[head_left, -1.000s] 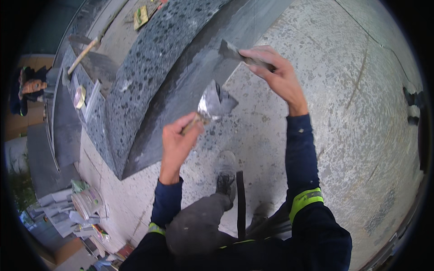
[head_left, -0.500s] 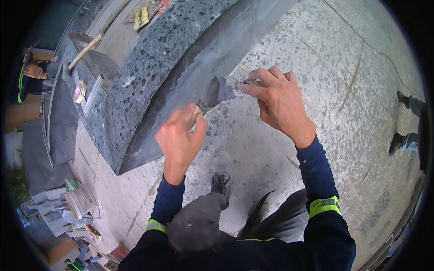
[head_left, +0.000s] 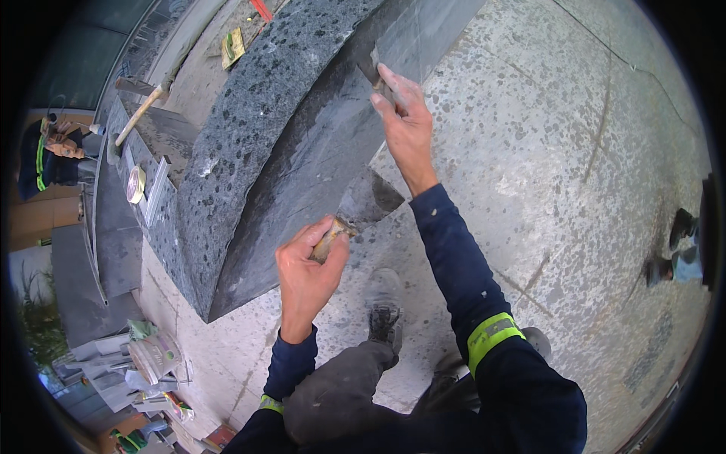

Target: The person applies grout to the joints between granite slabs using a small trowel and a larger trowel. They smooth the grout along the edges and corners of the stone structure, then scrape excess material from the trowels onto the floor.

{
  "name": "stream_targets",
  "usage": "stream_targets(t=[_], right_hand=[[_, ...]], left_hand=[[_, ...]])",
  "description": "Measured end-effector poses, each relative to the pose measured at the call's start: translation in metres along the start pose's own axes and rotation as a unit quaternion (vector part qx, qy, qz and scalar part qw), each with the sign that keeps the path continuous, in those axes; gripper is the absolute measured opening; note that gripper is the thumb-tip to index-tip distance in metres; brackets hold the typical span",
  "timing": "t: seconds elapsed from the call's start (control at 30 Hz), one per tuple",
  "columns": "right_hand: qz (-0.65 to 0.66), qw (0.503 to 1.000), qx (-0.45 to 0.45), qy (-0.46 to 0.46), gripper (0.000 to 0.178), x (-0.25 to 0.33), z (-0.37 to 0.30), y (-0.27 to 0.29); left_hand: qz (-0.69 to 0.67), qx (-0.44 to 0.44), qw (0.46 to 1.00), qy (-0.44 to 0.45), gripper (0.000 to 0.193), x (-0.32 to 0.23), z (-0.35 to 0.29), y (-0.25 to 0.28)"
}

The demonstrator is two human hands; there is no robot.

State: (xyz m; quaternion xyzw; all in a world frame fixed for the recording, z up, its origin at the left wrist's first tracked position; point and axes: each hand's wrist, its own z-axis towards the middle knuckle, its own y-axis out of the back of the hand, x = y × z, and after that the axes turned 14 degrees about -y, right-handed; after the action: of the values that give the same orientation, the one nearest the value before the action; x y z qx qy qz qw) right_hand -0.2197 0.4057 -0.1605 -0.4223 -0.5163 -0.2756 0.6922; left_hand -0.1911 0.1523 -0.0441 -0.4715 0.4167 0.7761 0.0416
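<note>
A putty knife [head_left: 370, 198] with a wide grey blade is gripped by its worn handle in my left hand [head_left: 308, 265]. Its blade points up and right, in front of the stone's lower edge. Higher up, my right hand [head_left: 408, 125] pinches a second scraper [head_left: 368, 74], mostly hidden by the fingers, with its blade at the smooth grey side face. That face belongs to a large dark stone block [head_left: 261, 113] with a speckled top. A curved, shadowed edge [head_left: 276, 144] runs between the top and the side.
On the stonework at left lie a wooden-handled hammer [head_left: 140, 113], a tape roll [head_left: 135, 184] and a metal bar [head_left: 158, 191]. A yellow pad [head_left: 232, 49] sits farther back. A bucket [head_left: 155, 356] stands lower left. One person [head_left: 57, 155] is at far left; another's legs [head_left: 683, 250] show at right.
My right hand has moved up and left from beside the left scraper to the stone's side face. My left hand has shifted slightly down, and its blade now shows apart from the other.
</note>
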Motion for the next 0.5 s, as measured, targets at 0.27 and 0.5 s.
stream_targets(t=[0.27,0.5], right_hand=[[0.009,0.999,-0.024,0.028,0.046,-0.006,0.017,-0.028],[-0.030,0.998,-0.044,0.027,0.047,-0.008,0.016,-0.031]], left_hand=[[-0.024,0.012,0.999,0.024,0.033,0.011,0.000,0.001],[-0.033,0.008,0.999,0.029,0.033,0.018,0.000,0.001]])
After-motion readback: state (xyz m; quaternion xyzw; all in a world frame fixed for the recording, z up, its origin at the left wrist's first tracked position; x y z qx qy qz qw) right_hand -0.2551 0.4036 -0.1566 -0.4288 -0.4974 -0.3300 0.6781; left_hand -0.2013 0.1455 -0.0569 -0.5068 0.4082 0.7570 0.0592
